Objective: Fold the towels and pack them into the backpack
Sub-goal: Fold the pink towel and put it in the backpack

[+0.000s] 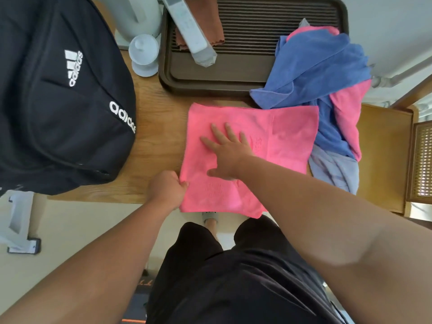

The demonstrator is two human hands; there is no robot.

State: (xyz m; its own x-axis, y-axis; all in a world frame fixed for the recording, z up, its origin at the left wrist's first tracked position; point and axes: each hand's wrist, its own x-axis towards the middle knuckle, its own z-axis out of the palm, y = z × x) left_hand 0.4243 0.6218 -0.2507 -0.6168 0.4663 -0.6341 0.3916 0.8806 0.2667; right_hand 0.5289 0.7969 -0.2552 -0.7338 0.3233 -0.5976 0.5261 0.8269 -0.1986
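Head: "adidas" backpack [46,136]; left hand [167,189] pinches pink towel [287,136].

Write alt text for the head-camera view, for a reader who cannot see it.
A person's right hand presses flat on a pink cloth towel on a wooden table while the left hand grips its near-left edge. A black fabric backpack lies at left; a heap of crumpled blue and pink towels lies at right.
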